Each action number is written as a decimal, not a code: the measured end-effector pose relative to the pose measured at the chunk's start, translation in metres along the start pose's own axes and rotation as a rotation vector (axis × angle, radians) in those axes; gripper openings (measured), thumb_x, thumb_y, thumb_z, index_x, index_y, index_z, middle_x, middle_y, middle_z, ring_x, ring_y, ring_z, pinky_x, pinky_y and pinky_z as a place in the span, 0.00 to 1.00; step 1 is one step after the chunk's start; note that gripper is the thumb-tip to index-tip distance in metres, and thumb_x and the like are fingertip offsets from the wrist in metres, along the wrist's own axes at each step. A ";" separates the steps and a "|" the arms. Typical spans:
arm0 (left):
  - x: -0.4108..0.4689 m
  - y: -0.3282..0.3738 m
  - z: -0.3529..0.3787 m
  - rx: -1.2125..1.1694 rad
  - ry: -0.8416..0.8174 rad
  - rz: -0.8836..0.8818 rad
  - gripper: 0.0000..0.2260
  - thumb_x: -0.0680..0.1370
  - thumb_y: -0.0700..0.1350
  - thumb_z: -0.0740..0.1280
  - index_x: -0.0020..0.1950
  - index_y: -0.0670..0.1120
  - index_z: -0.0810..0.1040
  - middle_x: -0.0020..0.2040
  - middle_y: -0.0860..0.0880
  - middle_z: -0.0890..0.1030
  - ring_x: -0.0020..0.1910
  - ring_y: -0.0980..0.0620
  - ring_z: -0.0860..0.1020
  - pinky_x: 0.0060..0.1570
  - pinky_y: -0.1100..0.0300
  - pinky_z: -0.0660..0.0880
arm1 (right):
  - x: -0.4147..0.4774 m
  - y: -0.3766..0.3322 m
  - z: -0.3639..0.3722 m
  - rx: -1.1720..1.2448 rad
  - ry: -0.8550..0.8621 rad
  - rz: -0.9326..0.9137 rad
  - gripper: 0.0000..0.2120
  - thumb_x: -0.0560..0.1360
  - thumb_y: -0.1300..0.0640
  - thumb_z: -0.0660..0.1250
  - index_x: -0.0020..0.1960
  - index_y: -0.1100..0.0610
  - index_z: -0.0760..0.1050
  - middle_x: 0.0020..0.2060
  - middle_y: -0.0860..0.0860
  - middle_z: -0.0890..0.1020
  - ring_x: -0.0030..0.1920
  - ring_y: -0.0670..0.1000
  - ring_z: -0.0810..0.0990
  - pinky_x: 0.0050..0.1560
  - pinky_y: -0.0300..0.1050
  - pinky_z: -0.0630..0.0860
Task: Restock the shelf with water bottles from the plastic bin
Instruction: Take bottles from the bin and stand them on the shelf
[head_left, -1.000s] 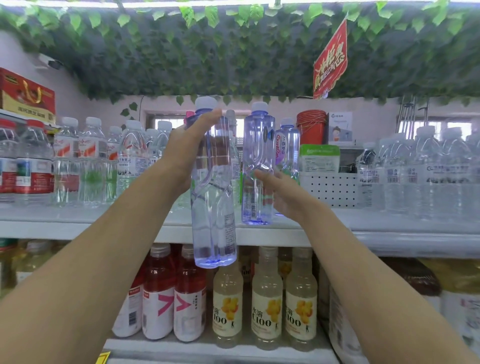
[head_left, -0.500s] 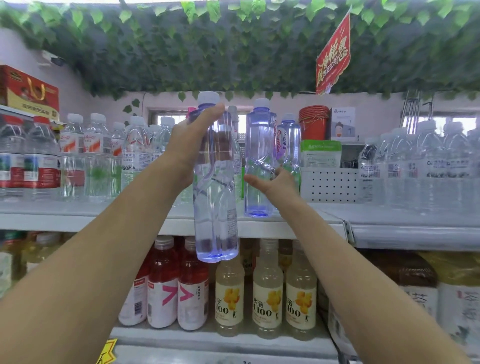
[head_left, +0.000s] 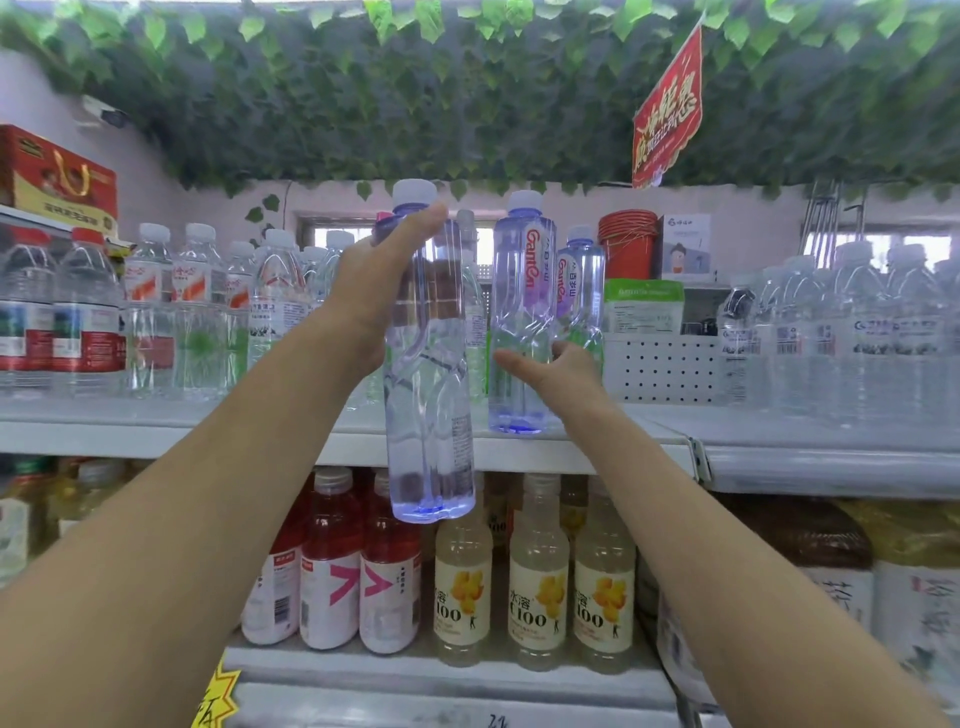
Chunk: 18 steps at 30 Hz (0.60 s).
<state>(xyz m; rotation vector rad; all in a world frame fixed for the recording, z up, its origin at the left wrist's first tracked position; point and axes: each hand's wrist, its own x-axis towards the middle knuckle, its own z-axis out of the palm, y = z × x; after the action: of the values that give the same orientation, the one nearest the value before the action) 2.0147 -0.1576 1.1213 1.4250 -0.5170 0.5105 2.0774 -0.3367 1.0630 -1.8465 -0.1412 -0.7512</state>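
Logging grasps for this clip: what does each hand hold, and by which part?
Left hand grips the upper body of a clear bottle, held off the shelf. Right hand touches the lower body of a shelved Ganten bottle; whether it grips is unclear.

The shelf (head_left: 519, 447) has a bare strip left of the Ganten bottle (head_left: 522, 312), behind the held bottles (head_left: 428, 364). Clear bottles (head_left: 208, 312) crowd its left, and a pegboard bin (head_left: 660, 369) and more bottles (head_left: 841, 332) fill the right.
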 end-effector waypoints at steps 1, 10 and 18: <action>0.000 0.000 0.001 -0.008 -0.003 -0.002 0.13 0.73 0.58 0.67 0.50 0.51 0.77 0.43 0.52 0.79 0.42 0.58 0.76 0.45 0.57 0.71 | -0.001 -0.002 0.003 -0.043 0.033 -0.015 0.45 0.66 0.41 0.73 0.73 0.63 0.60 0.70 0.57 0.67 0.69 0.56 0.67 0.68 0.52 0.65; 0.000 -0.005 0.003 -0.023 -0.019 -0.011 0.10 0.72 0.58 0.68 0.44 0.54 0.74 0.43 0.56 0.73 0.42 0.61 0.69 0.49 0.58 0.67 | -0.007 0.003 -0.008 0.099 -0.113 0.093 0.43 0.69 0.46 0.73 0.75 0.60 0.56 0.72 0.56 0.65 0.67 0.55 0.69 0.62 0.49 0.67; -0.007 -0.002 0.006 -0.012 -0.004 -0.017 0.08 0.73 0.56 0.67 0.43 0.53 0.74 0.40 0.55 0.73 0.39 0.62 0.70 0.40 0.61 0.67 | -0.005 -0.001 0.006 -0.103 0.019 0.014 0.46 0.65 0.42 0.75 0.72 0.62 0.58 0.68 0.56 0.69 0.67 0.57 0.69 0.64 0.50 0.67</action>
<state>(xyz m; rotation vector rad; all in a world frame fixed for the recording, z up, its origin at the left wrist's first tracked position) 2.0102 -0.1638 1.1160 1.4176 -0.5101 0.4906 2.0753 -0.3302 1.0600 -1.9355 -0.0791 -0.7785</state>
